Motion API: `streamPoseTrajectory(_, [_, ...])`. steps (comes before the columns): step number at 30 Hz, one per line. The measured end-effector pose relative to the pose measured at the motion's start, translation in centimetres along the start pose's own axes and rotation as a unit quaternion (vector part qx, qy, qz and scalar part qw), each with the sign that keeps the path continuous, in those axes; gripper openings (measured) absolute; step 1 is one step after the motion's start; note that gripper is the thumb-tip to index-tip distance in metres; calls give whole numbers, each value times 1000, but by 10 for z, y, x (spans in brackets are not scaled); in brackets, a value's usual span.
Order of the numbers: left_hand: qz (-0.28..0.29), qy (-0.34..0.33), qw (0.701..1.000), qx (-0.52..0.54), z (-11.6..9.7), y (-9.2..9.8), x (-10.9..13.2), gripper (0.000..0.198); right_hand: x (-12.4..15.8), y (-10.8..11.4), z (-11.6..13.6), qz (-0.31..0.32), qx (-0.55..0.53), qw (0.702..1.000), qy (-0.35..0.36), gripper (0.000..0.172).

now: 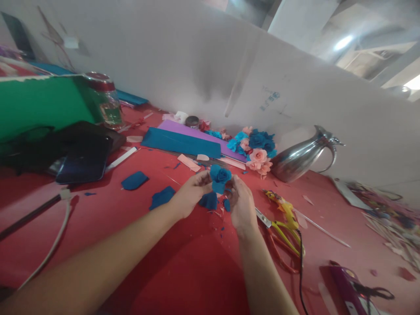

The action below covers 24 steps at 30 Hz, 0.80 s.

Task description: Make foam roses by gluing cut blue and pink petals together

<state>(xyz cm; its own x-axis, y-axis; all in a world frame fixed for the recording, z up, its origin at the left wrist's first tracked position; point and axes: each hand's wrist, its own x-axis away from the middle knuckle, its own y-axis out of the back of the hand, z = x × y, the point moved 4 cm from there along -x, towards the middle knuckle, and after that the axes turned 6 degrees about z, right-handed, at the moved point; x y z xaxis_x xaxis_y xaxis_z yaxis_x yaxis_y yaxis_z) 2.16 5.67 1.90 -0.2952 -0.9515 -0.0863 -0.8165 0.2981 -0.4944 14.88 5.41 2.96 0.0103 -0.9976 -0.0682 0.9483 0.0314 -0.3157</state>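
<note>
A blue paper flower (220,176) with curled petals is held up between my two hands over the red table. My left hand (193,192) pinches its left side, fingers closed on the petals. On the other side my right hand (242,201) has its fingers closed against the petals' right edge. Cut blue paper pieces (162,197) lie beside and below my hands, with another blue piece (134,180) farther left. Just right of my right hand are scissors (272,225) with yellow and orange handles and a yellow glue gun (285,208).
Finished pink and blue paper flowers (257,151) sit at the back by the wall, beside a tilted-looking metal jug (303,153). Blue paper (180,142) lies on a purple sheet (197,132). At left are a phone (84,159), a jar (106,103) and a green box (39,105).
</note>
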Motion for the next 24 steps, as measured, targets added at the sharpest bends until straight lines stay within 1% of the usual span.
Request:
streamPoseTrajectory(2, [15, 31, 999, 20, 6, 0, 0, 36, -1, -3, -1, 34, -15, 999, -19, 28])
streamPoseTrajectory(5, [27, 48, 998, 25, 9, 1, 0, 34, 1, -7, 3, 69, -29, 997, -4, 20])
streamPoseTrajectory(7, [20, 47, 999, 19, 8, 1, 0, 30, 2, -6, 7, 70, -27, 997, 4, 15])
streamPoseTrajectory(11, [9, 45, 999, 10, 5, 2, 1, 23, 3, -3, 11, 53, -46, 998, 4, 15])
streamPoseTrajectory(16, [25, 56, 998, 8, 5, 2, 0, 34, 3, -3, 12, 52, -56, 997, -16, 16])
streamPoseTrajectory(18, [24, 64, 998, 14, 5, 1, 0, 33, 3, -4, 13, 59, -56, 996, -22, 19])
streamPoseTrajectory(21, [34, 76, 996, 28, 6, -1, 0, 29, 3, -4, 14, 72, -63, 995, -7, 20])
streamPoseTrajectory(24, [47, 79, 995, 31, 6, -4, 1, 31, 2, -2, 15, 68, -68, 995, 17, 21])
